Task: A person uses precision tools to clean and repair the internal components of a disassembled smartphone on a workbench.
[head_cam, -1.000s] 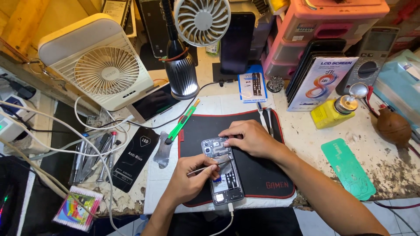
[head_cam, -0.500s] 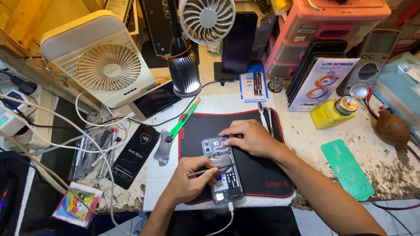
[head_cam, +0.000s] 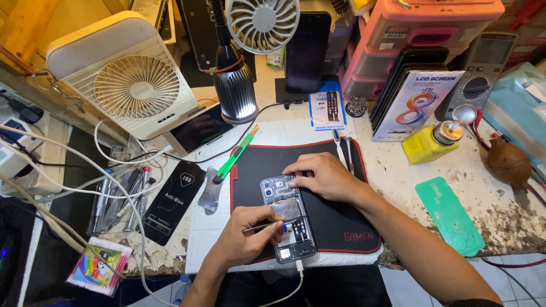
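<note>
lying on a black mat [head_cam: 335, 222] mid-surface: opened phone [head_cam: 288, 219], cable plugged in its near end. left hand [head_cam: 244, 239] grip pinching tweezers [head_cam: 263, 227] over it. right hand [head_cam: 321, 176] flat, grip loose, fingertips pressing the phone's top. green tool [head_cam: 234, 156] beside the mat.

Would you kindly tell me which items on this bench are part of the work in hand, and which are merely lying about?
In use:
opened phone
tweezers in left hand
right hand steadying the phone
black mat
lamp

Lying about:
white fan
yellow bottle
green cutter
cotton swabs
</note>
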